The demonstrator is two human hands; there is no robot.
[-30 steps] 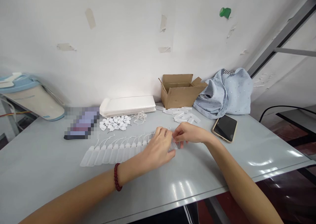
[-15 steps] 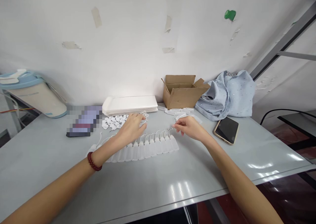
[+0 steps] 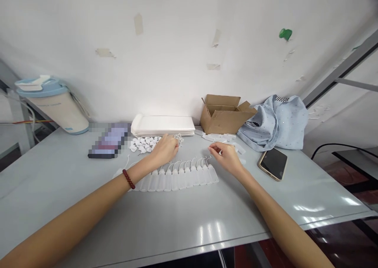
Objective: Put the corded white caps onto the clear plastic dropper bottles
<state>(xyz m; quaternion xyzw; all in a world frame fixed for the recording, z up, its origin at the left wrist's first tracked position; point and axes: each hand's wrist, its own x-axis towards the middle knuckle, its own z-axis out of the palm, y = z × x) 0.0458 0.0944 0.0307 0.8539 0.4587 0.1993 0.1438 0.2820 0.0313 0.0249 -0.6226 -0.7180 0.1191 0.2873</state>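
Hiding part of cords (image 3: pixel 180 141), left hand (image 3: pixel 165 149) has curled fingers, grip unclear; right hand (image 3: pixel 226 156) near tubes (image 3: pixel 175 180), fingers narrow, hold unclear; cords, before stack (image 3: pixel 163 123), seem light, soft, tangling; better pinch loose end.

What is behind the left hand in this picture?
Behind the left hand, small white pieces show at the left, pale strings at the right, and a white stack farther back. What the hand covers, including anything it grips, cannot be seen.
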